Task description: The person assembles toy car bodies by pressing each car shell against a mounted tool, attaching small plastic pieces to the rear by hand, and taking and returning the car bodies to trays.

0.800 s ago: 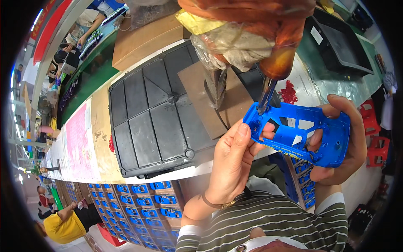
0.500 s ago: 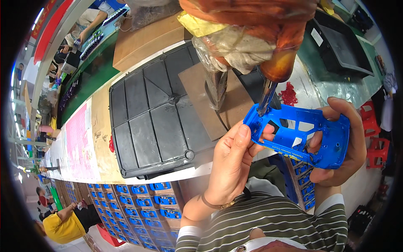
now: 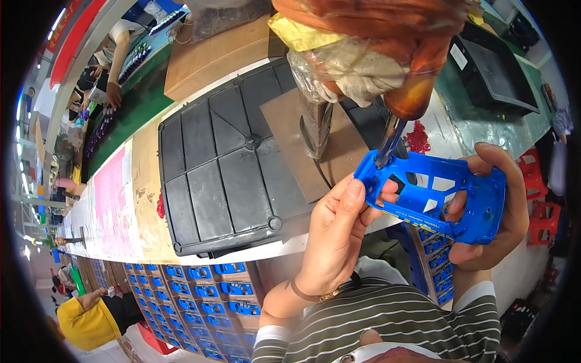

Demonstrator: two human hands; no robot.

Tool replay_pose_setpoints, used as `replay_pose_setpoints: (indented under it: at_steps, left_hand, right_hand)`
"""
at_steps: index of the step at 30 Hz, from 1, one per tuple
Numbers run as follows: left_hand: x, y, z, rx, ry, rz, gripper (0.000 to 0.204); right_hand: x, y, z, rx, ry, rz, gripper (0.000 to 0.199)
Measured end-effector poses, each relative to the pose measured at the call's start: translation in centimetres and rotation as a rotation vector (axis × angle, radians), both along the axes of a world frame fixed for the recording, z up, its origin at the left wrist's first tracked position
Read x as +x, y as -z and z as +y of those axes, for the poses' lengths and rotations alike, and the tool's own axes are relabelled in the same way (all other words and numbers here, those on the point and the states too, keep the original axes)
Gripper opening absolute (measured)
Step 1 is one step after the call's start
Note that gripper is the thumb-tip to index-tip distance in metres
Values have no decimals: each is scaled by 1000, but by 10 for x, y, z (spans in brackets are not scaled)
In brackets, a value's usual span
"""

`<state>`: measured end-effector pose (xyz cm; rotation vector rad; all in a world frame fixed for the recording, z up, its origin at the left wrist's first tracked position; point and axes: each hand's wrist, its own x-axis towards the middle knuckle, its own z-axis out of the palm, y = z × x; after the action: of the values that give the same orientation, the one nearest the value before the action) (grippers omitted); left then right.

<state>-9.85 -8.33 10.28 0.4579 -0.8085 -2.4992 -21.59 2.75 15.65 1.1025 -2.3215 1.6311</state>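
Note:
I hold a blue plastic toy-car body shell [image 3: 437,199] upside down in front of my chest, both hands gripping it. My left hand [image 3: 336,233] pinches its left end, thumb on top and fingers through an opening. My right hand [image 3: 499,209] wraps the right end. A hanging powered screwdriver [image 3: 399,118] with an amber, cloth-wrapped body comes down from above. Its metal tip touches the shell's upper left corner.
A large black ribbed plastic tray [image 3: 224,169] lies on the bench to my left, with a brown board [image 3: 296,139] beside it. Small red parts [image 3: 417,138] lie behind the shell. Stacked trays of blue shells [image 3: 193,284] sit below the bench edge. Other people work at far left.
The shell and both hands have shifted slightly; the screwdriver tip stays at the shell's upper left corner.

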Motion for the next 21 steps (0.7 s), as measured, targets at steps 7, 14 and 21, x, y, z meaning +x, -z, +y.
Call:
replay_pose_setpoints:
  at_steps: [7, 14, 21]
  left_hand:
    - [0, 0, -1, -3, 22, 26, 38]
    - [-1, -5, -2, -76, 10, -115, 51]
    - [-1, 1, -3, 1, 29, 27, 39]
  right_hand:
    - [5, -5, -2, 8, 42, -47, 117]
    - [-1, 2, 1, -10, 0, 22, 116]
    - [2, -1, -2, 1, 23, 18, 111]
